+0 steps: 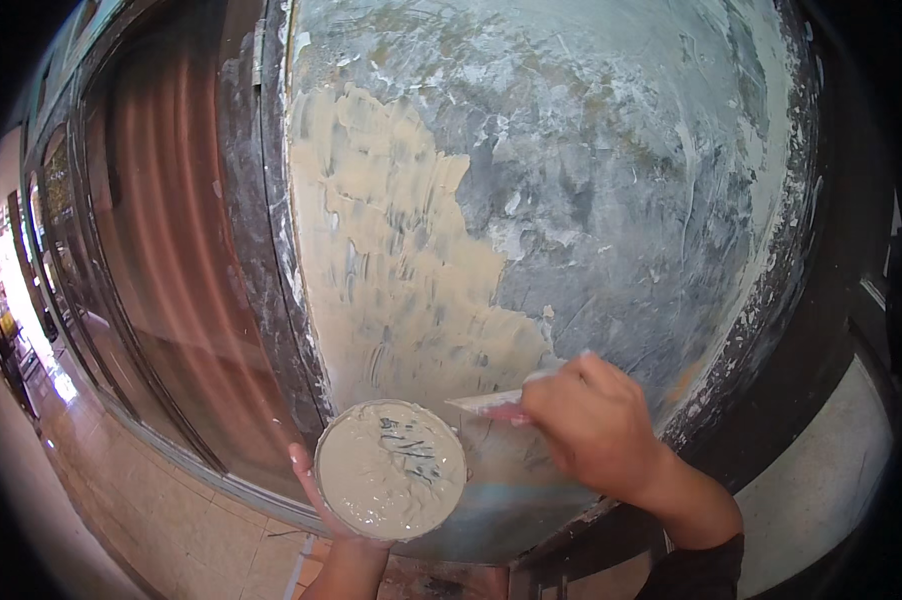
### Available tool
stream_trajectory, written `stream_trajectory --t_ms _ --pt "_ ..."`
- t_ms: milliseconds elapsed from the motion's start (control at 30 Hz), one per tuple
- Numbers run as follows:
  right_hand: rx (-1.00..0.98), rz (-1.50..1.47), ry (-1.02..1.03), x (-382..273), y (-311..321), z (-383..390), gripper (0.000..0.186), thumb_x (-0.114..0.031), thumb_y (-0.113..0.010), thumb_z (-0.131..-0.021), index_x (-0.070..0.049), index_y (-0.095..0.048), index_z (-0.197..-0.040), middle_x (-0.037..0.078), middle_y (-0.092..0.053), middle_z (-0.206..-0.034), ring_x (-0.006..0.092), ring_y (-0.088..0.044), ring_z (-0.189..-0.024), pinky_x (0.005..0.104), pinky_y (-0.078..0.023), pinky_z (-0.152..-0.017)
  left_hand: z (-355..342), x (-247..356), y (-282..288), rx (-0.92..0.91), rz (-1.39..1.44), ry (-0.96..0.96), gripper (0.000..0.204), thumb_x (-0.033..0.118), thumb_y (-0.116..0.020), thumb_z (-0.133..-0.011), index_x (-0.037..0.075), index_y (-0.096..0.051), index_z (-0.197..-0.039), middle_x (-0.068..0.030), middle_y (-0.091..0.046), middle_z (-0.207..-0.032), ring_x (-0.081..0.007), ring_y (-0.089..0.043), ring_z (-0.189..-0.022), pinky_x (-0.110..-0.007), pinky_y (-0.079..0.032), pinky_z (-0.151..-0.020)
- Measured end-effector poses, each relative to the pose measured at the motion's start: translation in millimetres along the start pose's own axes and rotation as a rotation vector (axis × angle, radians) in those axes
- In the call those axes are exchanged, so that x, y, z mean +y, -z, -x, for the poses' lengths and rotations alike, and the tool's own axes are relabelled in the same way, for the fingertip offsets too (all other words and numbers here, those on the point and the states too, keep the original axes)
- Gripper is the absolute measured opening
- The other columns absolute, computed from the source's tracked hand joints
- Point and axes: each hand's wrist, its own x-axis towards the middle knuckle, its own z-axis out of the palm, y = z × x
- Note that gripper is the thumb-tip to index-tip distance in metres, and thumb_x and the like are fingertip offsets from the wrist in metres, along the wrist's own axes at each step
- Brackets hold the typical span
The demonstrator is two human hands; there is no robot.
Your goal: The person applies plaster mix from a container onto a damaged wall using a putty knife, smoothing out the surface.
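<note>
My left hand (321,505) supports a round tub of cream-coloured putty (366,470) from below and the side; its thumb shows along the rim, and the other fingers are hidden beneath. Beside the tub, to its right, my right hand (601,425) is closed round a putty knife (496,405) whose blade points left, toward the tub's rim. The handle is mostly covered by my fingers. Behind both hands stands a grey, patchy wall (611,230). A thick, streaky layer of cream putty (401,240) covers its left part, with a ragged right edge.
Left of the wall runs a dark frame (256,200), then a glass pane with a reddish-brown curtain (161,200) behind it. A dark, paint-chipped frame (781,290) borders the right side. Tiled floor (211,530) lies at the lower left.
</note>
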Motion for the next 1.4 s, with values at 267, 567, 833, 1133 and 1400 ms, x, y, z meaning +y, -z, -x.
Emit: stream_trajectory --t_ms 267,567,833,1133,1400 --pt "-0.069 0.306 0.481 -40 2 18 0.025 -0.016 -0.071 -0.086 -0.022 -0.074 -0.110 -0.009 -0.070 -0.106 0.0129 -0.062 -0.098 0.0335 -0.038 -0.064 10 18 -9 -0.124 0.133 -0.086 0.105 0.090 -0.030 -0.090 0.008 -0.047 -0.154 -0.0285 -0.043 -0.157 -0.0509 -0.047 -0.138 -0.070 -0.038 -0.114" --pt "-0.082 0.433 0.549 -64 4 6 0.030 -0.019 -0.065 -0.083 -0.015 -0.074 -0.111 0.000 -0.070 -0.110 0.0191 -0.060 -0.106 0.0332 -0.044 -0.068 12 35 -24 -0.184 0.026 -0.117 0.100 0.085 -0.032 -0.092 0.010 -0.041 -0.157 -0.0266 -0.041 -0.157 -0.0494 -0.044 -0.141 -0.071 -0.033 -0.117" --pt "-0.101 0.449 0.595 -74 0 10 0.033 -0.022 -0.063 -0.082 -0.014 -0.074 -0.112 0.003 -0.070 -0.118 0.0201 -0.058 -0.110 0.0323 -0.045 -0.072 9 44 -12 -0.223 0.017 -0.086 0.101 0.086 -0.028 -0.091 0.012 -0.036 -0.160 -0.0243 -0.041 -0.157 -0.0485 -0.045 -0.141 -0.069 -0.037 -0.116" --pt "-0.103 0.520 0.596 -83 -7 11 0.028 -0.015 -0.071 -0.079 -0.023 -0.075 -0.106 -0.006 -0.068 -0.109 0.0129 -0.059 -0.100 0.0319 -0.040 -0.065 12 45 -9 -0.268 0.033 -0.060 0.098 0.083 -0.033 -0.092 0.014 -0.034 -0.162 -0.0242 -0.037 -0.161 -0.0482 -0.041 -0.144 -0.067 -0.036 -0.117" --pt "-0.053 0.535 0.539 -90 -8 16 0.030 -0.015 -0.072 -0.078 -0.023 -0.075 -0.107 -0.006 -0.069 -0.111 0.0156 -0.056 -0.105 0.0341 -0.040 -0.067 14 45 -4 -0.285 -0.051 -0.048 0.101 0.082 -0.039 -0.091 0.012 -0.031 -0.163 -0.0295 -0.032 -0.162 -0.0463 -0.036 -0.148 -0.063 -0.033 -0.120"
